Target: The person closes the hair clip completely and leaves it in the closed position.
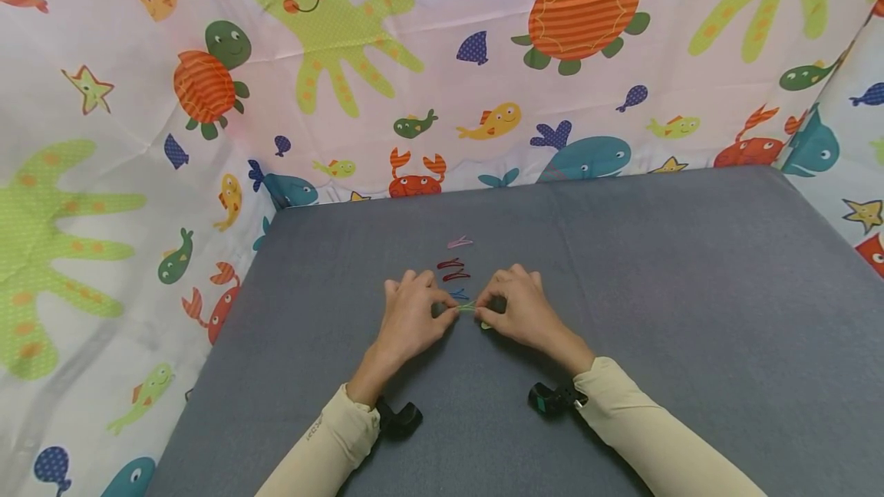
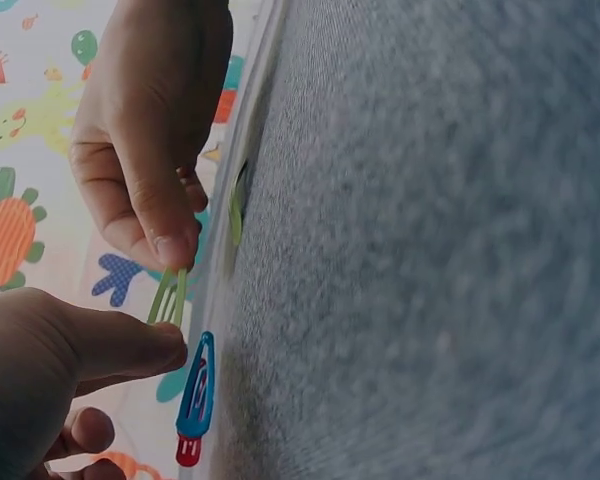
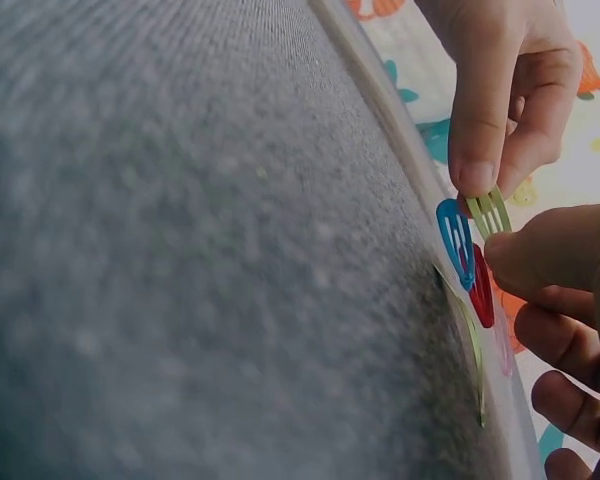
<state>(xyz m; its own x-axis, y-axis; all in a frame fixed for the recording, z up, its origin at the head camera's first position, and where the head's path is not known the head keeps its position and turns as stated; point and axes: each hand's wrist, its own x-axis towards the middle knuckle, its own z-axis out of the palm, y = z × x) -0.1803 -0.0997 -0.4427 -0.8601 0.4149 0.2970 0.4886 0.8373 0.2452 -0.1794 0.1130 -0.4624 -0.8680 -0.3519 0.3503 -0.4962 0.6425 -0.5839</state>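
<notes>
Between both hands is a light green snap hair clip. My left hand pinches one end with thumb and forefinger, and my right hand pinches the other. The clip's slim prongs show between the fingertips in the left wrist view. Just beyond it lies a blue hair clip, with two red hair clips farther away. A pink hair clip is the farthest of the row. Another green hair clip lies on the cloth, partly hidden under my right hand in the head view.
Grey cloth covers the table. A white curtain printed with sea animals stands along the back and sides. Each wrist carries a black camera, one below the left cuff and one beside the right cuff.
</notes>
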